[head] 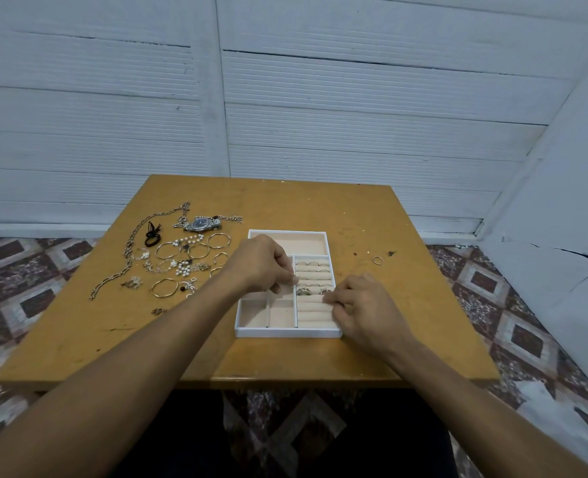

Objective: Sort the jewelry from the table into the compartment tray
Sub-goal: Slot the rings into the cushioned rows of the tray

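Compartment tray (287, 332) beneath your hands.
Left hand (263, 262) and right hand (365, 305) curl fingertips at the ring rolls (315, 307); can't tell what they grip.

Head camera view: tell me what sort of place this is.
Probably a room in a home, not a workshop. A wooden table stands on a patterned tile floor before a white panelled wall, with personal jewelry and a compartment tray on it.
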Demonstrator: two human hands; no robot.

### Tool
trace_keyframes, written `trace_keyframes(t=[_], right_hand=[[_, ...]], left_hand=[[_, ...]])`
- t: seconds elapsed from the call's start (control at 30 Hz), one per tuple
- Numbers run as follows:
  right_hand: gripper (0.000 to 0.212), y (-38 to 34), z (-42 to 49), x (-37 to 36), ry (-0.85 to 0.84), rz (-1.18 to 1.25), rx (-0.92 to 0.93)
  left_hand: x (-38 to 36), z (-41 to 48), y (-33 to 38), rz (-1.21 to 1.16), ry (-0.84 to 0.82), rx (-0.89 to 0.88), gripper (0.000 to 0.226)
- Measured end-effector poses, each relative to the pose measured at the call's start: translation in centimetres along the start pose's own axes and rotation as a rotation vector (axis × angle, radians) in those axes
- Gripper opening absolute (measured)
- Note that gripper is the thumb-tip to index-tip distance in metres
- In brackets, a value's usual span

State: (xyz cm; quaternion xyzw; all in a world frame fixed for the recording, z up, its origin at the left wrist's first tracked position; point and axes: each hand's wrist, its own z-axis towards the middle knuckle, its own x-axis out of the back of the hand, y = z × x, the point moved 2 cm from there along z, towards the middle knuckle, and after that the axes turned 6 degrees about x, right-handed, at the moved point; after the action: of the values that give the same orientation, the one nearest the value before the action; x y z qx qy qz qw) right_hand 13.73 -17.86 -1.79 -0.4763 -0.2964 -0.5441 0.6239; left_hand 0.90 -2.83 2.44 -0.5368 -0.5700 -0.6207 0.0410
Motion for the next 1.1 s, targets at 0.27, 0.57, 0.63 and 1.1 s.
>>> trace_keyframes(t=[0.27,0.57,0.63,1.1], right_hand=[[0.031,0.1,-0.2,-0.3,-0.040,0.020,-0.017],[0.032,0.1,-0.2,-0.2,-0.045,0.029,-0.022],[0.034,0.3,-0.2,0.0,-0.033,0.066,-0.041],[0.032,0.9,0.2,1.7,0.060,0.198,-0.150]], left_hand=[[-0.1,-0.1,0.0,-0.014,-0.025,-0.015,0.006],[-0.1,-0.3,0.3,0.077,0.005,-0.082,0.007],[-0.3,-0.3,0.4,0.087,0.010,-0.098,0.007],[-2.7,-0.9,-0.5,0.181,0.113,-0.187,0.004]])
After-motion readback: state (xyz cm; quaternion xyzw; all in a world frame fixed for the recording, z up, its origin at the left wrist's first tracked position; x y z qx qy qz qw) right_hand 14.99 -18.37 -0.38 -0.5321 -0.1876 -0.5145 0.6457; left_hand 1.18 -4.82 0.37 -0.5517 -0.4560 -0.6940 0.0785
